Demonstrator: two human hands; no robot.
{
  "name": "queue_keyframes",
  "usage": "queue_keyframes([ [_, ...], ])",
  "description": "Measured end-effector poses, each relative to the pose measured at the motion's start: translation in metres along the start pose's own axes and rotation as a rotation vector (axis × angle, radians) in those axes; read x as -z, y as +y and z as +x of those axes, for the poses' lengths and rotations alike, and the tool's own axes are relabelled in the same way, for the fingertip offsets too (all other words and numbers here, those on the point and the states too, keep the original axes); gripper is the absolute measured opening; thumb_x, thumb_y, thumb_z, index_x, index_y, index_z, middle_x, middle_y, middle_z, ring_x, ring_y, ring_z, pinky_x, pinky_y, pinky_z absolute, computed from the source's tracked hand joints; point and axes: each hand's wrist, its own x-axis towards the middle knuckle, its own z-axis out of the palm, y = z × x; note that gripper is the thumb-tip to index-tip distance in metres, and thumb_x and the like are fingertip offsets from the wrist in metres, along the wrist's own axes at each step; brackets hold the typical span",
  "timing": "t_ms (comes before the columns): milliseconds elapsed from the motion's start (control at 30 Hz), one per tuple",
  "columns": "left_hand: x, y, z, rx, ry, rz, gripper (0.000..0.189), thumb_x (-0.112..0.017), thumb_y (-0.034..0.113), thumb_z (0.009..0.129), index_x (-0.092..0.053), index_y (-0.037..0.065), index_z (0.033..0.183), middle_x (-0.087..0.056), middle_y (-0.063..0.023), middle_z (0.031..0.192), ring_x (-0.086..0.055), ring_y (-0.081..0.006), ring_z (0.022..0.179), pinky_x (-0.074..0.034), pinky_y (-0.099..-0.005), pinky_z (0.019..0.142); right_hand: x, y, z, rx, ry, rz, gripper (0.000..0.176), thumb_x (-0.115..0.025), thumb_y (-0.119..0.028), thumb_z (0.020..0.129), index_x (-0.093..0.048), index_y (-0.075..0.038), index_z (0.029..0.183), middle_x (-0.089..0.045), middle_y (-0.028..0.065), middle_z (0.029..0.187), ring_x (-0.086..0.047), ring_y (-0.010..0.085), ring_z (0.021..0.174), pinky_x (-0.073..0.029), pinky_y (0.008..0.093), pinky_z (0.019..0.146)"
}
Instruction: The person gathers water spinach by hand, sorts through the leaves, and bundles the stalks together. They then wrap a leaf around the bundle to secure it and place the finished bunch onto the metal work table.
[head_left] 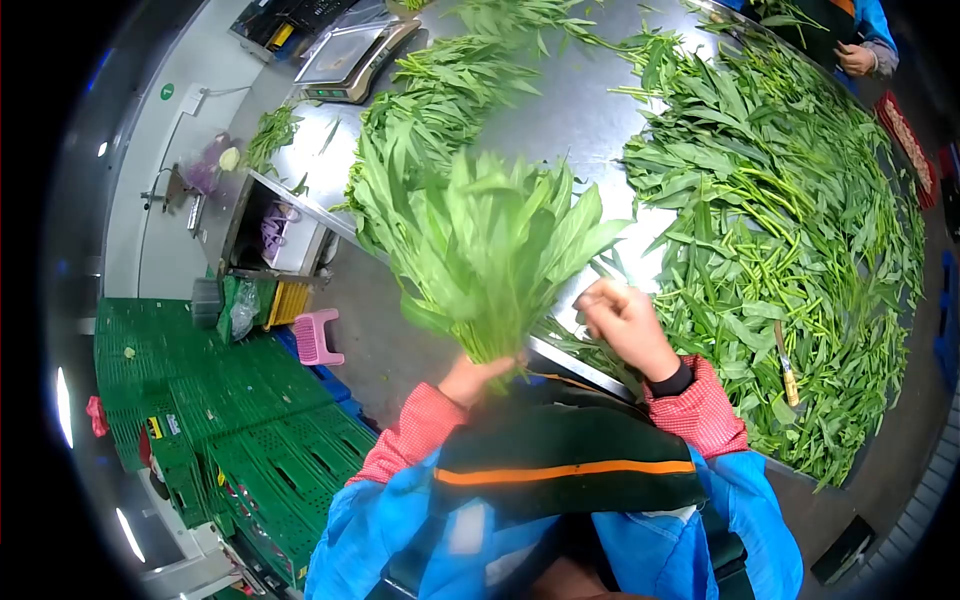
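Observation:
My left hand (pixel 480 378) is wrapped round the stem ends of a big bunch of leafy greens (pixel 490 240), which look like water spinach. The bunch stands upright in front of me, its leaves fanned out and slightly blurred. To its right, my right hand (pixel 625 325) is closed with curled fingers above the near edge of the metal table (pixel 560 120). Whether anything sits between those fingertips is hidden. A wide heap of loose greens (pixel 770 230) covers the table's right side, with a knife (pixel 787 368) with a light handle lying on it.
Bunched greens (pixel 420 120) line the table's left side, near a weighing scale (pixel 345 60). Green plastic crates (pixel 260 440) and a pink stool (pixel 318 337) stand on the floor to the left. Across the table, another person's hand (pixel 856 60) shows at top right.

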Motion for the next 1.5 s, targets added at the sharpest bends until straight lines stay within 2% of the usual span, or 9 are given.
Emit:
queue_keyframes([
  [67,0.001,-0.01,-0.002,-0.072,0.066,0.066,0.033,-0.069,0.017,0.086,-0.056,0.003,0.113,-0.063,-0.0066,0.1,-0.059,-0.0202,0.09,-0.049,-0.0351,0.081,0.011,-0.013,0.003,-0.006,0.061,0.092,0.01,-0.054,-0.009,0.093,-0.06,-0.001,0.09,-0.054,-0.0011,0.061,-0.048,0.0049,0.053,-0.037,0.0202,0.051],
  [167,0.012,-0.016,-0.006,-0.291,0.215,0.852,0.033,-0.066,0.017,0.087,-0.057,0.003,0.115,-0.063,-0.0068,0.102,-0.059,-0.0201,0.092,-0.048,-0.0343,0.081,0.025,-0.02,0.013,0.007,0.133,0.096,0.008,-0.055,-0.008,0.092,-0.06,-0.002,0.092,-0.054,-0.0032,0.065,-0.048,0.0042,0.055,-0.037,0.0194,0.052],
  [300,0.022,-0.013,0.0,-0.456,0.391,1.052,0.033,-0.066,0.017,0.086,-0.057,0.003,0.114,-0.063,-0.007,0.102,-0.059,-0.021,0.092,-0.048,-0.0351,0.081,0.029,-0.034,0.025,0.097,0.196,0.096,0.012,-0.056,-0.012,0.094,-0.06,-0.003,0.087,-0.052,-0.0035,0.062,-0.045,0.0033,0.053,-0.036,0.0191,0.05],
  [433,0.031,-0.006,0.012,-0.565,0.513,1.134,0.032,-0.066,0.016,0.084,-0.058,0.004,0.113,-0.063,-0.0072,0.102,-0.058,-0.0219,0.092,-0.048,-0.0358,0.081,0.027,-0.033,0.027,0.117,0.157,0.012,0.02,-0.056,-0.019,0.096,-0.059,-0.003,0.086,-0.048,-0.0043,0.061,-0.042,0.0035,0.051,-0.032,0.0188,0.048],
  [633,0.039,0.002,0.024,-0.644,0.589,1.184,0.032,-0.066,0.016,0.082,-0.059,0.005,0.112,-0.062,-0.0074,0.101,-0.058,-0.0232,0.092,-0.047,-0.0368,0.081,0.022,-0.037,0.027,0.112,0.144,-0.001,0.019,-0.055,-0.019,0.097,-0.059,-0.003,0.086,-0.049,-0.0041,0.062,-0.043,0.0036,0.052,-0.033,0.0187,0.048],
  [967,0.045,0.006,0.027,-0.713,0.648,1.234,0.032,-0.066,0.015,0.079,-0.061,0.007,0.11,-0.062,-0.0079,0.101,-0.058,-0.0255,0.092,-0.047,-0.0386,0.08,0.013,-0.035,0.03,0.137,0.089,-0.041,0.013,-0.06,-0.014,0.093,-0.058,-0.004,0.084,-0.051,-0.0056,0.065,-0.044,0.0017,0.054,-0.034,0.0179,0.05],
  [1133,0.05,0.008,0.03,-0.737,0.673,1.239,0.032,-0.066,0.015,0.077,-0.062,0.008,0.109,-0.061,-0.0081,0.1,-0.057,-0.0267,0.091,-0.046,-0.0395,0.08,0.003,-0.034,0.031,0.113,0.071,-0.015,0.016,-0.059,-0.013,0.093,-0.055,-0.006,0.08,-0.045,-0.0073,0.064,-0.039,0.0012,0.054,-0.031,0.0183,0.049],
  [1233,0.052,0.007,0.028,-0.748,0.694,1.231,0.032,-0.066,0.015,0.077,-0.062,0.009,0.108,-0.061,-0.0083,0.1,-0.057,-0.0273,0.091,-0.046,-0.04,0.08,-0.001,-0.03,0.035,0.127,0.038,-0.027,0.014,-0.057,-0.015,0.096,-0.057,-0.003,0.086,-0.047,-0.0052,0.062,-0.041,0.0028,0.05,-0.031,0.0184,0.047],
  [1500,0.056,0.002,0.024,-0.761,0.737,1.222,0.032,-0.066,0.014,0.074,-0.064,0.011,0.106,-0.061,-0.0087,0.099,-0.057,-0.0291,0.091,-0.046,-0.0414,0.08,-0.02,-0.025,0.046,0.078,-0.042,-0.038,0.012,-0.059,-0.012,0.093,-0.058,-0.005,0.084,-0.045,-0.0076,0.062,-0.038,0.0008,0.051,-0.029,0.0183,0.047],
])
